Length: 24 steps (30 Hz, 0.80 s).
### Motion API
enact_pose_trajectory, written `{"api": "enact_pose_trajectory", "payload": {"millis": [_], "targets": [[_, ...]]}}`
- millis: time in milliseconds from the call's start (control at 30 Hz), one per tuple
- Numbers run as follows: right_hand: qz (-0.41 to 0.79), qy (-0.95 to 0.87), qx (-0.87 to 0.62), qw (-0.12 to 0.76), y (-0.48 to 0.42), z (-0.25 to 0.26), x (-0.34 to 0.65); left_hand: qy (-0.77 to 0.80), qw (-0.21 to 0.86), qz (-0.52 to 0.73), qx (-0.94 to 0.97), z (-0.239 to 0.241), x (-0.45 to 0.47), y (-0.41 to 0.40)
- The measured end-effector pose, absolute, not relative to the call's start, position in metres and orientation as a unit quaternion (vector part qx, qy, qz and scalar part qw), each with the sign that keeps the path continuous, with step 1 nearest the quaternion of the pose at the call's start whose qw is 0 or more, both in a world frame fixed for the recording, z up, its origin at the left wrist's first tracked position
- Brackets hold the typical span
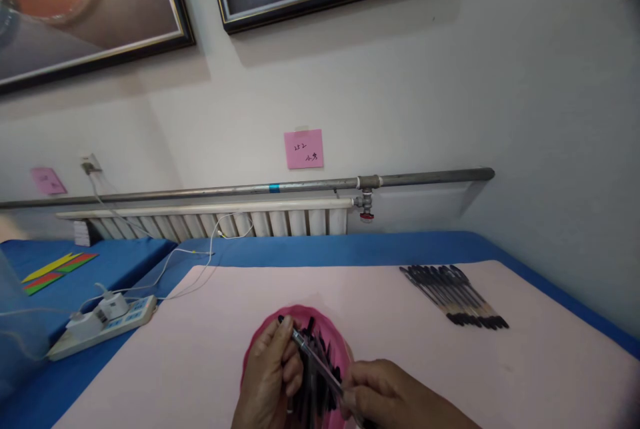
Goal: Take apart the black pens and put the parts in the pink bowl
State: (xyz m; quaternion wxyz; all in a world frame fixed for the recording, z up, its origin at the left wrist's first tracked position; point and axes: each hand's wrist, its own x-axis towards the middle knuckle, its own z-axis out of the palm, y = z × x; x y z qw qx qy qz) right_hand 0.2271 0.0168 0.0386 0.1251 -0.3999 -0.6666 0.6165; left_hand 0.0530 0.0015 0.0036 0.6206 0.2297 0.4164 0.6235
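Note:
My left hand (pixel 273 369) pinches the upper end of a slim clear-barrelled pen (pixel 320 362), whose dark tip pokes out past the thumb. My right hand (pixel 383 392) closes round the pen's lower end, so that end is mostly hidden by the fingers. The pen slants down to the right between both hands. Just below is a pink bowl (pixel 343 339) with more dark pens or pen parts (pixel 313 396) heaped in it. To the right, a row of several black-ended pens (pixel 453 296) lies side by side on the pink sheet.
The pink sheet (pixel 225 309) covers a blue-clothed table (pixel 400 246). A power strip (pixel 107 328) with white plugs and cables lies left. Coloured strips (pixel 57 272) lie farther left. Behind are a radiator (pixel 280 221), a pipe (pixel 425 178) and a pink note (pixel 304 149).

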Motion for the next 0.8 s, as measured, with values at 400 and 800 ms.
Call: {"api": "enact_pose_trajectory", "payload": {"millis": [400, 800], "targets": [[0.800, -0.479, -0.307, 0.191, 0.017, 0.007, 0.217, 0.384, 0.631, 0.621, 0.262, 0.002, 0.053, 0.002], [0.524, -0.702, -0.412, 0.249, 0.006, -0.008, 0.215, 0.402, 0.582, 0.672, 0.219, 0.003, 0.048, 0.004]]}}
